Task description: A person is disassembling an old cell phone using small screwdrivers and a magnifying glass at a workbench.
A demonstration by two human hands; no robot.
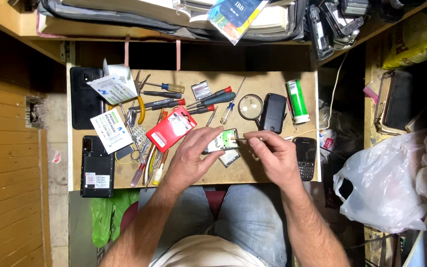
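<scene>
My left hand [192,154] grips a small opened phone part with a green circuit board [226,140], holding it just above the wooden worktop [268,81]. My right hand [274,153] pinches a thin metal tool [243,140] whose tip touches the right edge of that board. A small flat silver piece [230,157] lies on the worktop just below the board, between my two hands.
Several screwdrivers [208,101], pliers [140,101], a red packet [171,127], a magnifying glass [250,107], a black case [273,112], a green-white tube [297,101], black phones [97,170] [305,157] and paper cards [110,129] crowd the worktop. A white plastic bag [386,185] sits at right.
</scene>
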